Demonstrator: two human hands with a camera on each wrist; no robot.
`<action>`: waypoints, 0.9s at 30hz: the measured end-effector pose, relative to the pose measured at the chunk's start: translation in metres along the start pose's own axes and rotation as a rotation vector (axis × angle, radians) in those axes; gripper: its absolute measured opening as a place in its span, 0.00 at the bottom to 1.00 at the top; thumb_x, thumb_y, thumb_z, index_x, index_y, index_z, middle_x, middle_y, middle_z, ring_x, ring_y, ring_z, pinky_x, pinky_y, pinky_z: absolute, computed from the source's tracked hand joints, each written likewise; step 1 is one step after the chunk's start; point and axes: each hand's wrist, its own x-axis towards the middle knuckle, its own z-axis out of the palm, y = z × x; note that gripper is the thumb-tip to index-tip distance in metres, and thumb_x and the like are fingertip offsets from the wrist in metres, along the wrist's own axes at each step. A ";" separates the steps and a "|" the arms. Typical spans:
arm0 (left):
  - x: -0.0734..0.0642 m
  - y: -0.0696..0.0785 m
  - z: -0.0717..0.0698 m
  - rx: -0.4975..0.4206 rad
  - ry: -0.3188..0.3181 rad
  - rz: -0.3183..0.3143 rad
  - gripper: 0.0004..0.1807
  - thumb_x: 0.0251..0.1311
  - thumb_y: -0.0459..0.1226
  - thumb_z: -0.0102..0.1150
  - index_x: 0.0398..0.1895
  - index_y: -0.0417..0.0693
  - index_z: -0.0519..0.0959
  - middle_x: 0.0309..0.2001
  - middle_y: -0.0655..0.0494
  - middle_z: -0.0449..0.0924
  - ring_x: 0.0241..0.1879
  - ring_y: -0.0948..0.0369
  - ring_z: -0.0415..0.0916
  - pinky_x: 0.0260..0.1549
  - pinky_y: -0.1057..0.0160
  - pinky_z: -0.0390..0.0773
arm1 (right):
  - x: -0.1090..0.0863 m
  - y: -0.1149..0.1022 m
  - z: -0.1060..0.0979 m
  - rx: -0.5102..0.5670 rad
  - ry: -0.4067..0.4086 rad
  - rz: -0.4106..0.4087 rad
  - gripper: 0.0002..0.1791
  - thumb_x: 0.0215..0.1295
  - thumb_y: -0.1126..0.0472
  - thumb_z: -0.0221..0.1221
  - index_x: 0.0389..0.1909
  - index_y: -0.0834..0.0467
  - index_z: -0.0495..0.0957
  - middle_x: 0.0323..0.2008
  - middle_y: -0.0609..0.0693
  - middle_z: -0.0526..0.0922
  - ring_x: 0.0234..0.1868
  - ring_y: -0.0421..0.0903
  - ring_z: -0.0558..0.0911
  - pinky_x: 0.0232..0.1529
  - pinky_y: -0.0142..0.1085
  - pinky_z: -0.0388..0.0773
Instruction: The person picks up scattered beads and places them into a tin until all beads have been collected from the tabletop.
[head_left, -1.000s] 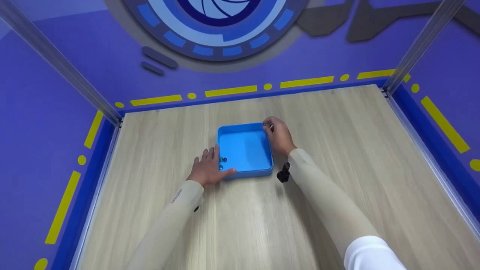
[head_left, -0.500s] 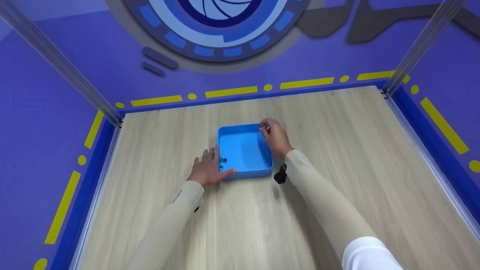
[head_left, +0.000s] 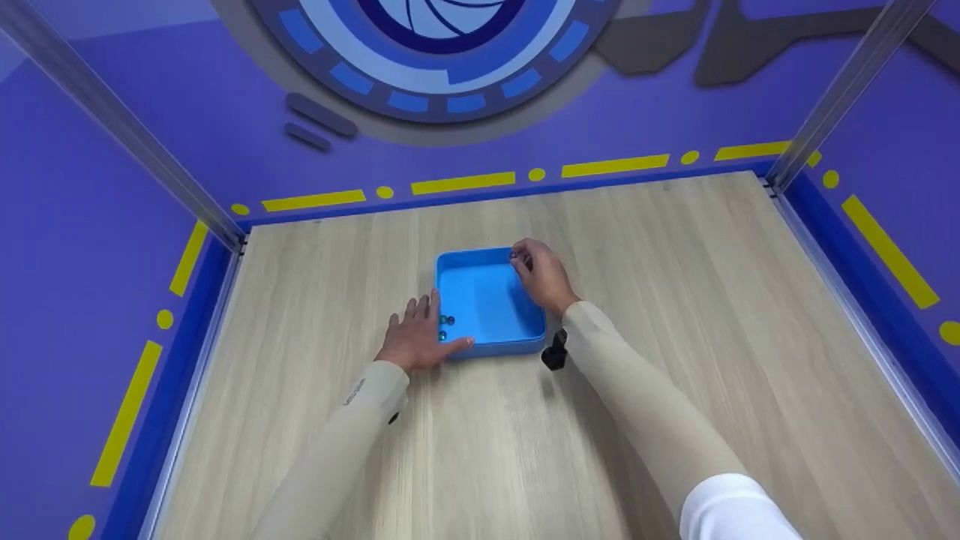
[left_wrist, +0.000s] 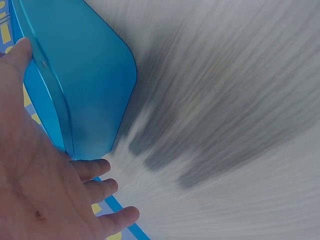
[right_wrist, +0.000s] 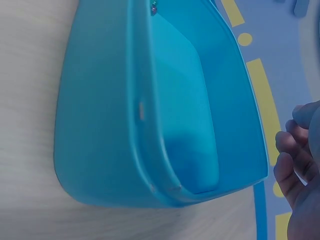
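Note:
A square blue box [head_left: 491,300] without a lid stands on the wooden tabletop. Three small dark, shiny marbles [head_left: 451,320] lie at its near left corner, partly behind my left hand [head_left: 412,336]. That hand rests against the left wall with fingers spread, its thumb laid on the near rim. In the left wrist view the fingers [left_wrist: 102,189] look straight. Over the far right corner, my right hand [head_left: 546,277] has thumb and fingertips together, pinching a small dark marble [head_left: 514,256]. The right wrist view hides that marble, showing only the curled fingers [right_wrist: 287,170] above the rim.
Purple-blue panels [head_left: 465,161] with yellow dashes wall in the tabletop [head_left: 480,450] at the back and both sides. Metal posts [head_left: 847,94] stand at the back corners. A small black device [head_left: 555,352] hangs under the right wrist.
My right hand has moved a little left, from the far right corner's rim to over the box's inside, still pinching the marble. The left hand and box have stayed put.

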 end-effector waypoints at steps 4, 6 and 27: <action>-0.001 0.001 0.000 -0.006 0.003 -0.003 0.62 0.51 0.74 0.47 0.78 0.49 0.37 0.77 0.44 0.46 0.77 0.46 0.42 0.71 0.38 0.48 | 0.000 0.000 0.003 -0.014 0.005 -0.025 0.08 0.72 0.60 0.53 0.48 0.55 0.75 0.41 0.51 0.78 0.40 0.46 0.76 0.43 0.38 0.75; -0.001 0.001 -0.001 -0.006 0.006 -0.003 0.62 0.52 0.74 0.47 0.78 0.48 0.37 0.77 0.44 0.46 0.77 0.46 0.42 0.71 0.38 0.48 | -0.001 0.000 0.004 -0.023 0.007 -0.033 0.09 0.72 0.60 0.54 0.48 0.55 0.76 0.41 0.51 0.79 0.40 0.46 0.77 0.42 0.38 0.76; 0.001 0.001 0.001 -0.002 0.011 0.005 0.62 0.50 0.75 0.47 0.78 0.48 0.38 0.77 0.44 0.47 0.77 0.45 0.43 0.70 0.37 0.49 | -0.008 -0.005 0.017 -0.100 -0.045 -0.036 0.09 0.72 0.58 0.53 0.49 0.53 0.75 0.42 0.49 0.79 0.42 0.45 0.78 0.46 0.38 0.80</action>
